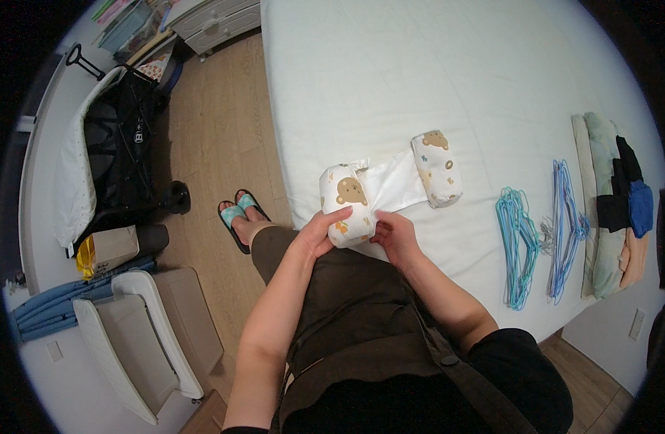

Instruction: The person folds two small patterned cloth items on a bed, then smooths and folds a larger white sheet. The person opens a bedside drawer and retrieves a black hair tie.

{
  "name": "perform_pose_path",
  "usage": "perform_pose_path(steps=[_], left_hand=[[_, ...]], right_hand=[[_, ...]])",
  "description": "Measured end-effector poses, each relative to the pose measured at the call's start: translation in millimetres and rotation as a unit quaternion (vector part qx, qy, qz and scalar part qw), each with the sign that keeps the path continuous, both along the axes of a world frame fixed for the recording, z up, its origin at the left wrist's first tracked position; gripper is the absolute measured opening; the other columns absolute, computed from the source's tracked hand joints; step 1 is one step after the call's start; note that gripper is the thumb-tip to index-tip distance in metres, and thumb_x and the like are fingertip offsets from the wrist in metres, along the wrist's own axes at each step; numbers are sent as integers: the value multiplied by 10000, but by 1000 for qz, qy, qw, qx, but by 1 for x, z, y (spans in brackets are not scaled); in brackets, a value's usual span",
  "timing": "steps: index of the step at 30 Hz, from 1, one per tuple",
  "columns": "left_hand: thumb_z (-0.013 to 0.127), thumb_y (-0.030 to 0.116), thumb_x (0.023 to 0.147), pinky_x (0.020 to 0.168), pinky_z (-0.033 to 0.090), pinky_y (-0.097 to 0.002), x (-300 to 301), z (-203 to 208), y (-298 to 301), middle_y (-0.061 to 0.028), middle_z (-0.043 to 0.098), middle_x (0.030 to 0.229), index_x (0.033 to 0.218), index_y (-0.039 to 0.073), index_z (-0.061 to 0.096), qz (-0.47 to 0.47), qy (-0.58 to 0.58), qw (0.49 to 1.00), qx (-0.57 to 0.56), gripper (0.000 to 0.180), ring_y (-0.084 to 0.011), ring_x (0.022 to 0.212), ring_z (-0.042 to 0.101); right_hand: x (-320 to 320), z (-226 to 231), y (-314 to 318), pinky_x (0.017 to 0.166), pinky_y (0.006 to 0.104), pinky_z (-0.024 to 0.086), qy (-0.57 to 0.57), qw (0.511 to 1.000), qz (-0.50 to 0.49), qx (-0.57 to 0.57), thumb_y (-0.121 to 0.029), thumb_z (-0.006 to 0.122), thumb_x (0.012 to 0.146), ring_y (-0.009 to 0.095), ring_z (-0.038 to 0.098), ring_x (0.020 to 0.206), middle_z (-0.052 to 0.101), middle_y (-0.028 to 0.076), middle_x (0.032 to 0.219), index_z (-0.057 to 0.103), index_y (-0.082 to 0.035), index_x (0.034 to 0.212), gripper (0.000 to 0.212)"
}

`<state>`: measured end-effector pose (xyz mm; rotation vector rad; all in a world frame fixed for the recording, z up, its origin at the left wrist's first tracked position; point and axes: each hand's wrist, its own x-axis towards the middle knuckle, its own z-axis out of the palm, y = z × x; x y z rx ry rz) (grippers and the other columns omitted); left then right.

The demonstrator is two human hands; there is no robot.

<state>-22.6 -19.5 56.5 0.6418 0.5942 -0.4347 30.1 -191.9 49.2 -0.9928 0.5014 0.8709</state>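
Note:
In front of me on the bed's edge is a baby bolster pillow (352,191): two padded, bear-printed rolls joined by a flat white cloth (397,182). My left hand (319,233) grips the near-left roll, its thumb across the printed top and its other fingers out of sight beneath. At the roll's lower right end, my right hand (399,237) has its fingers curled against the roll and the white cloth. The far roll (437,169) lies on the sheet to the right, touched by neither hand.
Blue hangers (517,246) and purple-blue ones (564,228) lie on the white bed (448,79) to my right, beside folded clothes (606,210). On the left stand a black-and-white stroller-like frame (119,148) and a beige storage bin (188,311). A white drawer unit (220,25) stands beyond.

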Motion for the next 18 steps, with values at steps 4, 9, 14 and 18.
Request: perform_pose_path(steps=[4,9,14,18], left_hand=[[639,148,768,844,457,-374,-3,2,-4,-144,533,1103,1197,-22,401,6,-19,998,58,519,-263,991,542],[649,117,757,837,461,-370,-5,-2,-9,-140,535,1095,1194,-26,398,104,-14,994,13,524,-260,984,546],[660,100,743,851,453,-369,-8,-7,-14,-143,524,1114,1200,-24,391,133,-37,990,30,545,-259,999,538],[668,100,734,857,448,-370,-8,-7,-13,-137,520,1120,1198,-21,393,143,-39,988,31,553,-252,1007,533]], right_hand=[[-2,-4,2,528,291,447,-17,998,-10,-62,-107,673,730,166,529,581,558,92,680,530,5,734,182],[-9,-11,4,577,296,483,-80,992,-47,-80,-62,637,760,178,576,669,582,88,781,524,17,823,152],[-11,-17,12,591,279,490,-153,982,-97,-50,-48,603,786,173,593,718,596,82,861,499,16,999,245],[-8,-18,9,590,283,497,-140,986,-78,-54,-60,609,785,170,597,729,596,86,889,489,5,1022,274]])
